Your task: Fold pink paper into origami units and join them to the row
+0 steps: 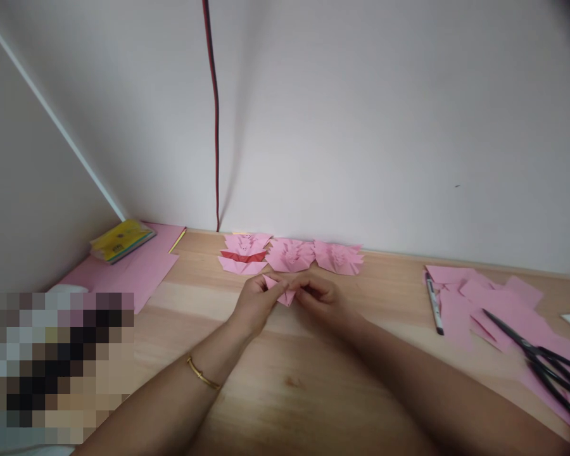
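No text is legible. Dark print on the yellow packet (122, 239), atop the pink sheet (133, 275), is too small.

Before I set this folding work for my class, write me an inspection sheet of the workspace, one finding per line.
Surface: wooden table, light-coloured, with a small brown mark near the front.
Job's things: small folded pink paper in hand; pleated pink paper shapes in a row behind, a red strip across the leftmost.
Clutter: pink paper pieces, pen and black-handled scissors at right; yellow packet on pink sheets at left.
Hands: left hand pinches the folded paper; right hand is at its edge, grip unclear.
Cables: red-and-black cable down the wall.
Surroundings: pale wall behind; lower-left corner pixelated, unreadable.
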